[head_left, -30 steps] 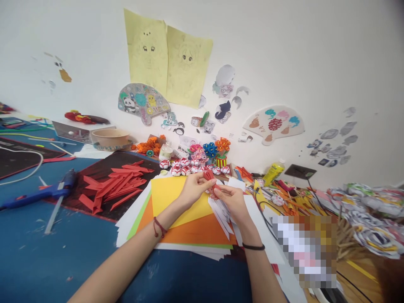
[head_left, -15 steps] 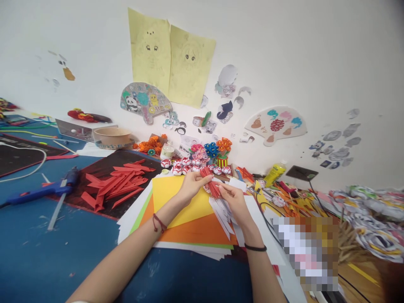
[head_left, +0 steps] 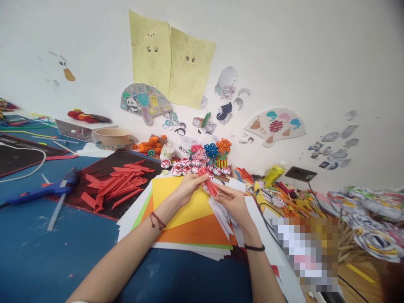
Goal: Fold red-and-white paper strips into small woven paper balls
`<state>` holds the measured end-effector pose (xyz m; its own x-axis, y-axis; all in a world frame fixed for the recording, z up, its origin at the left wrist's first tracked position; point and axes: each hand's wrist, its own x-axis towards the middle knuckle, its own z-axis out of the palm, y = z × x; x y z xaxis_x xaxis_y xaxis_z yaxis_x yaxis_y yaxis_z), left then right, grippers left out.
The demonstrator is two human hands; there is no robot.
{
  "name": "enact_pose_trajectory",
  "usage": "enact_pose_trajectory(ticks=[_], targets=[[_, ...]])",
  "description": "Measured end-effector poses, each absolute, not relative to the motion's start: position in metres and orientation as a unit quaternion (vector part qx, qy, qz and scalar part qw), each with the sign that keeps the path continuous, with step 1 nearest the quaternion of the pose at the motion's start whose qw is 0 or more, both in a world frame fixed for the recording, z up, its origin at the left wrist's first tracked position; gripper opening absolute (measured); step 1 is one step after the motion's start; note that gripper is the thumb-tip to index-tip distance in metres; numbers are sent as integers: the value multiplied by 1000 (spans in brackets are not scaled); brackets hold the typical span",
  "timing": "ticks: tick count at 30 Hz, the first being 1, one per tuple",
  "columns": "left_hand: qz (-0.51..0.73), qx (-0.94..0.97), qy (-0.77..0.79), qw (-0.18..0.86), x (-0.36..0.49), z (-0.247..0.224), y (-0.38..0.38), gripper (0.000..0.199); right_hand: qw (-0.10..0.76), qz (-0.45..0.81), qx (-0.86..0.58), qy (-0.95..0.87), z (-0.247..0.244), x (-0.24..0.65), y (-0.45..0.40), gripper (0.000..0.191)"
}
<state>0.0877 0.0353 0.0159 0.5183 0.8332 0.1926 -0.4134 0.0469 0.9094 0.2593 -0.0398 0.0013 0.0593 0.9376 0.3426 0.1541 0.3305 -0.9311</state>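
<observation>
A small bundle of folded red paper strips [head_left: 211, 188] is held above the paper stack. My left hand [head_left: 192, 185] is closed on its upper left part, thumb and fingers pinching it. My right hand [head_left: 232, 198] is at the lower right end, its fingers stretched along and touching the red paper. Beneath the hands lie a yellow sheet [head_left: 172, 193] and an orange sheet [head_left: 195, 230]. White folded paper strips [head_left: 222, 216] lie just under my right hand. Behind the bundle stand several red-and-white folded paper flowers [head_left: 186, 162].
A pile of red folded strips [head_left: 116, 183] lies on a dark mat at left. Beside it rests a blue glue gun [head_left: 59, 187]. A round bowl [head_left: 112, 138], paper flowers [head_left: 224, 147] and a yellow bottle [head_left: 274, 174] stand near the wall. Paper scraps [head_left: 369, 223] crowd the right.
My right hand's fingers have straightened and moved slightly left along the red bundle, which has turned a little. My left hand keeps its pinch.
</observation>
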Motion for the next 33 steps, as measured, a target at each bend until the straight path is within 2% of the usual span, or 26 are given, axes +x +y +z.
enact_pose_trajectory(ticks=[26, 30, 33], targets=[[444, 567, 198, 665, 88, 22, 25, 43, 634, 291, -450, -557, -9, 258, -33, 28], [471, 559, 207, 650, 89, 22, 26, 41, 587, 315, -451, -594, -10, 261, -33, 39], [491, 546, 224, 641, 90, 18, 29, 37, 529, 273, -477, -646, -9, 259, -34, 50]])
